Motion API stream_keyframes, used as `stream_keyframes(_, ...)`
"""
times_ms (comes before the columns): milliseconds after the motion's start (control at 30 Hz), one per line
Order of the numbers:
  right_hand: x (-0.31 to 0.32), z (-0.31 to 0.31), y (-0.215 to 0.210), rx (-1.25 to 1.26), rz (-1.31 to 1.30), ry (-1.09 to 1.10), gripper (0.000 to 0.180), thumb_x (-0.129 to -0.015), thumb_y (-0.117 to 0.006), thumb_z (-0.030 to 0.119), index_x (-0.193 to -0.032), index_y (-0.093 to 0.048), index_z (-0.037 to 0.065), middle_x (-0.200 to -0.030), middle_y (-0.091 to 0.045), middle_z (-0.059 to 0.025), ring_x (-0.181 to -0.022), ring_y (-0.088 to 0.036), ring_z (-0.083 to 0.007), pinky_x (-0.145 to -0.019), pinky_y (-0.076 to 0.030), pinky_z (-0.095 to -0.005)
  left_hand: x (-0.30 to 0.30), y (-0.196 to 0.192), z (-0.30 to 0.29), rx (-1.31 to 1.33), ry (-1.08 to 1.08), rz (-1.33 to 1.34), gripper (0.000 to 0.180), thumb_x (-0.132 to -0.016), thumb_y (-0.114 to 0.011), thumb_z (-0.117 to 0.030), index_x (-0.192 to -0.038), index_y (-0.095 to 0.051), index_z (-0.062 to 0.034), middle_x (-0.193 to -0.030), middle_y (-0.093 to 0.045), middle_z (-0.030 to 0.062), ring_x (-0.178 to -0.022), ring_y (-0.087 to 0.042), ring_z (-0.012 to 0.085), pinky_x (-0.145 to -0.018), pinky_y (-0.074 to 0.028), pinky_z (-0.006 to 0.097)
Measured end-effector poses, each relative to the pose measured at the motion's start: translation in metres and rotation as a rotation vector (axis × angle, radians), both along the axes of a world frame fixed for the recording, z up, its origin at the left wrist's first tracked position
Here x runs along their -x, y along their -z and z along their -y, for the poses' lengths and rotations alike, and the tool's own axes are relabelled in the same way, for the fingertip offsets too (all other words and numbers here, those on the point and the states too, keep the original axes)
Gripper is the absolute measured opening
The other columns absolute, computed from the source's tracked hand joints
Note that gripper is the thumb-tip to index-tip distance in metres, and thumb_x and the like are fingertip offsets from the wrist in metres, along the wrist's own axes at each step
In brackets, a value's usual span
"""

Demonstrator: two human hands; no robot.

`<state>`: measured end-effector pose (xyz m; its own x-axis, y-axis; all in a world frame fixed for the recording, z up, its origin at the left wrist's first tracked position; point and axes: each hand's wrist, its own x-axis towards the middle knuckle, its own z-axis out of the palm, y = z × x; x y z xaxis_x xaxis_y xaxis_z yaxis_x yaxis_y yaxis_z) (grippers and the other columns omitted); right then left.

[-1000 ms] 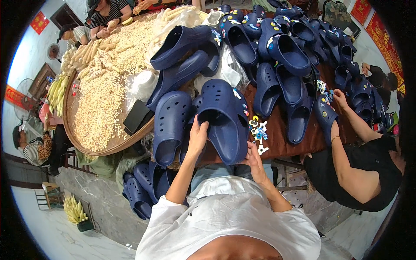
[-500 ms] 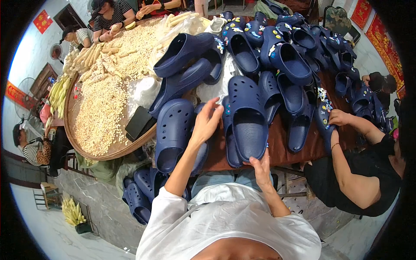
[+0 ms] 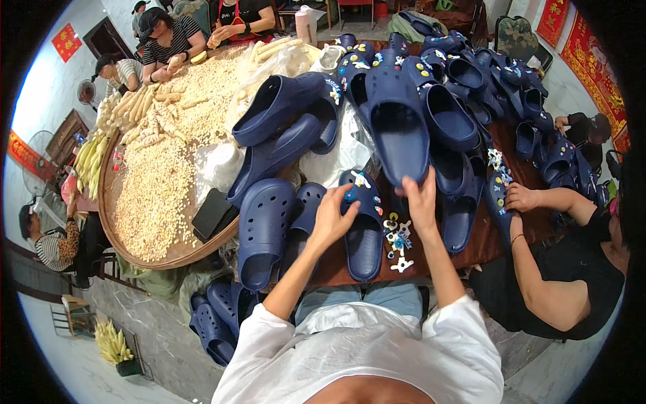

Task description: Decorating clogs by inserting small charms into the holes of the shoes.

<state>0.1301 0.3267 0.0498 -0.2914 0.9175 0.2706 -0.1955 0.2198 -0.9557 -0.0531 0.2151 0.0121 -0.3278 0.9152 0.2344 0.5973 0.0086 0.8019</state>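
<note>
A plain navy clog (image 3: 398, 138) lies over other clogs in front of me, its heel toward me. At that heel is my right hand (image 3: 422, 207), its fingers apart and slightly blurred; whether they still touch it is hard to tell. My left hand (image 3: 330, 219) is open, with fingers spread beside a navy clog with colourful charms (image 3: 364, 236). Right of this clog, a small group of loose charms (image 3: 398, 239) lies on the brown tablecloth (image 3: 330, 268). Plain clogs, including a large holed clog (image 3: 264, 225), stand left of my left hand.
A round tray (image 3: 161, 262) of corn kernels (image 3: 155, 209) is on the left, with a black phone (image 3: 214, 214) near its rim. Piled clogs (image 3: 471, 74) fill the far right. At right, a co-worker's hands (image 3: 521, 200) touch another clog (image 3: 496, 182). Several people sit around the far side.
The plain clog has moved away from me onto the others, uncovering the charm-covered clog and loose charms. My right hand has moved forward with it; my left hand has come down slightly.
</note>
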Motion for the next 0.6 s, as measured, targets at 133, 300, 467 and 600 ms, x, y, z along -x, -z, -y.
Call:
stream_keyframes(133, 0.043, -0.078, -0.004, 0.003, -0.104, 0.149, 0.047, -0.093, -0.064, 0.021, -0.128, -0.041, -0.002, -0.111, -0.057, -0.0117, -0.09, -0.062, -0.0163, -0.065, -0.057, -0.0272, -0.028, 0.022, 0.028, -0.015, -0.021, -0.1, 0.058, -0.083, -0.071, -0.017, -0.136, -0.051, -0.0043, -0.127, -0.053, 0.0218, -0.116, -0.053, 0.0373, -0.099, -0.044, 0.041)
stream_keyframes(300, 0.079, -0.147, -0.02, 0.136, -0.178, 0.019, 0.046, -0.095, -0.065, 0.028, -0.117, -0.043, -0.005, -0.11, -0.057, -0.0156, -0.087, -0.067, -0.0257, -0.07, -0.062, -0.0362, -0.031, 0.051, 0.042, -0.074, -0.029, -0.015, 0.067, -0.084, -0.061, -0.001, -0.146, -0.038, -0.0077, -0.138, -0.045, 0.0239, -0.123, -0.047, 0.0435, -0.104, -0.04, 0.047)
stream_keyframes(467, 0.076, -0.149, 0.008, 0.191, -0.131, 0.029, 0.053, -0.098, -0.061, 0.024, -0.123, -0.035, -0.015, -0.118, -0.054, -0.0237, -0.103, -0.064, -0.0313, -0.082, -0.061, -0.0409, -0.044, 0.045, 0.054, -0.001, -0.075, 0.092, 0.063, -0.083, -0.059, 0.002, -0.144, -0.041, -0.0052, -0.137, -0.046, 0.0232, -0.122, -0.048, 0.0409, -0.104, -0.041, 0.045)
stream_keyframes(600, 0.049, -0.11, 0.032, 0.223, -0.041, 0.098, 0.051, -0.097, -0.058, 0.014, -0.135, -0.033, -0.009, -0.111, -0.06, -0.0158, -0.1, -0.064, -0.0232, -0.081, -0.06, -0.0376, -0.063, 0.029, 0.072, -0.139, -0.139, -0.006, 0.055, -0.084, -0.06, 0.005, -0.138, -0.049, -0.0035, -0.129, -0.052, 0.0186, -0.115, -0.057, 0.0299, -0.092, -0.05, 0.034)
